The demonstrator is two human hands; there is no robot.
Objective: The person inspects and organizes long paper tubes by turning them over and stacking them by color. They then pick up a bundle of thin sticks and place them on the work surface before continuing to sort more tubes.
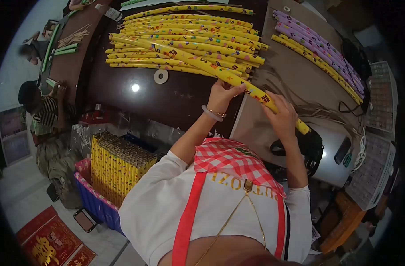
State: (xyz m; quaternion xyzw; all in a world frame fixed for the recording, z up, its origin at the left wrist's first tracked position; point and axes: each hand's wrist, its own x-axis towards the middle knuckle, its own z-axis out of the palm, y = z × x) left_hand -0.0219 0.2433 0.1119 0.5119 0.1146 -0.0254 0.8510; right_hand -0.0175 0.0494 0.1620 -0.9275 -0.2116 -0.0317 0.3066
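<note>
A long yellow roll of printed gift wrap [191, 59] runs slantwise from the pile down toward my right side. My left hand [224, 95], with bracelets on the wrist, pinches it around its middle. Closer to the lower end, my right hand [282, 114] is closed round the same roll. Its far end lies over a pile of similar yellow rolls [184, 33] on the dark table [109, 86]. A beige roll of tape [161, 76] lies below the pile, left of my left hand.
Purple rolls [318, 44] and yellow ones lie at the right. Brown strips [318, 108] lie near a phone [342, 150]. A blue crate [96, 195] of upright yellow rolls stands on the floor. A person in a striped top [51, 111] works at the left.
</note>
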